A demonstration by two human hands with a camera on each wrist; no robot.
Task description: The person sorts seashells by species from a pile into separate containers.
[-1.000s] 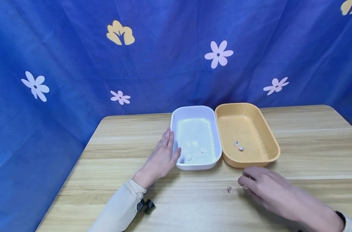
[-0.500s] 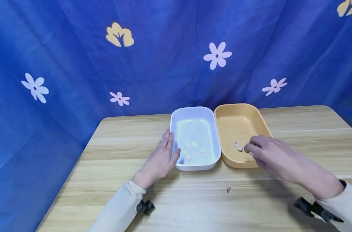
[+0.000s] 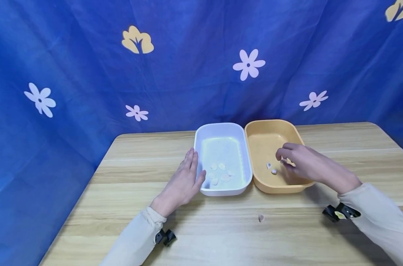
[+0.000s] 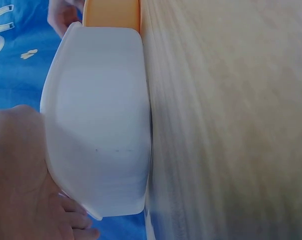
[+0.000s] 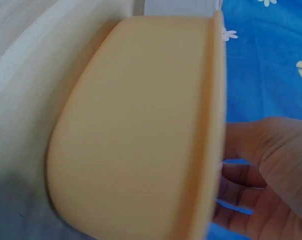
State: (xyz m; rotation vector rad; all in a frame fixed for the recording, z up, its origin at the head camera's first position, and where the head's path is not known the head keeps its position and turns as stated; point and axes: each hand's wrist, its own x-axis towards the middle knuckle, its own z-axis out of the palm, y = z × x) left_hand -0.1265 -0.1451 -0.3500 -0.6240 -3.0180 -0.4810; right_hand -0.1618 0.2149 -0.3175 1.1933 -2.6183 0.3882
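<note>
My left hand (image 3: 183,181) rests with straight fingers against the left side of the white tray (image 3: 224,191). Several pale, flat, shell-like pieces (image 3: 225,178) lie near the front of that tray. Over the orange tray (image 3: 281,189), my right hand (image 3: 306,160) pinches a small pale shell (image 3: 283,161) between thumb and fingers. Two small greyish shells (image 3: 274,171) lie on the orange tray's floor, left of that hand. One more small shell (image 3: 261,218) is on the table in front of the trays. In the right wrist view the orange wall (image 5: 140,125) hides the fingertips.
Both trays stand side by side, touching, towards the back of the wooden table (image 3: 144,159). Behind the table hangs a blue curtain (image 3: 188,74) with flower prints. A black wrist device (image 3: 166,237) sits on the left sleeve, another (image 3: 341,213) on the right.
My right hand has lifted a small shell off the table in front of the orange tray and carried it forward over that tray. The left hand has stayed in place.
</note>
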